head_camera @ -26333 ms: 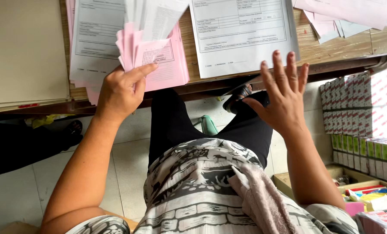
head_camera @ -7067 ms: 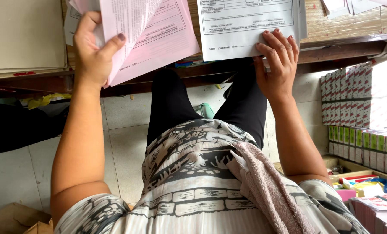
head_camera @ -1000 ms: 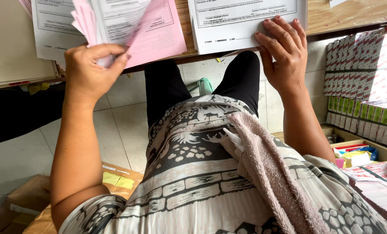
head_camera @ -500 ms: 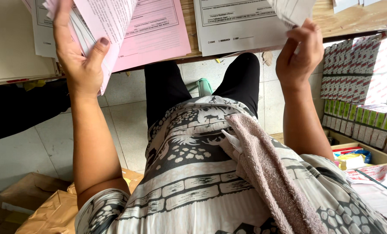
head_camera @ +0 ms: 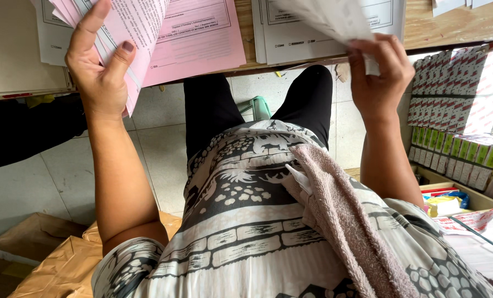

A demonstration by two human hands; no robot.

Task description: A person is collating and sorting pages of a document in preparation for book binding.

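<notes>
My left hand (head_camera: pixel 97 69) grips a lifted sheaf of pink printed forms (head_camera: pixel 139 25) at the top left, thumb over their face. Under it a pink form (head_camera: pixel 202 41) lies flat on the wooden desk (head_camera: pixel 450 25). My right hand (head_camera: pixel 381 74) pinches the corner of a white sheet (head_camera: pixel 326 16) raised off a stack of white forms (head_camera: pixel 312 41) on the desk. I stand at the desk edge in a patterned top, a towel (head_camera: pixel 345 221) over my right shoulder.
Stacked small boxes, red-and-white (head_camera: pixel 456 88) above green ones (head_camera: pixel 459 149), stand at the right over an open carton (head_camera: pixel 450 198). Brown paper packaging (head_camera: pixel 48 259) lies on the tiled floor at the lower left. A beige folder (head_camera: pixel 14 49) rests on the desk's left.
My right hand has gone from lying flat on the white stack to lifting a white sheet by its corner. My left hand has raised the pink sheaf higher.
</notes>
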